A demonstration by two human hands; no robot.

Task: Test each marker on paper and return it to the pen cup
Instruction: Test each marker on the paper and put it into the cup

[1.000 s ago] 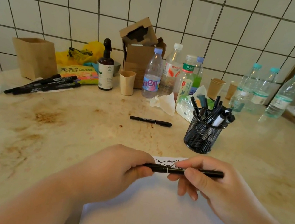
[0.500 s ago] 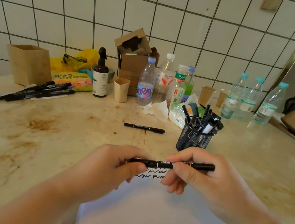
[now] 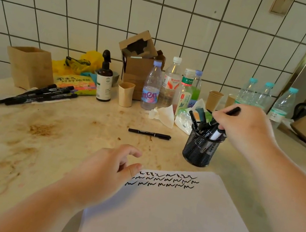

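At the counter's far left, a cluster of black markers [image 3: 37, 94] lies beside a wooden box [image 3: 30, 66]. Mid-counter, one lone marker [image 3: 149, 133] rests flat. Left hand [image 3: 106, 171] hovers by the paper's [image 3: 171, 217] top-left corner, fingers loosely curled, holding nothing. Squiggle rows mark the sheet's top. Right hand [image 3: 242, 125] pinches a black marker [image 3: 232, 111] over the mesh pen cup [image 3: 200, 149], which is full of markers.

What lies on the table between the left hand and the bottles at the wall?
One black marker lies flat there, apart from the left hand; head view.
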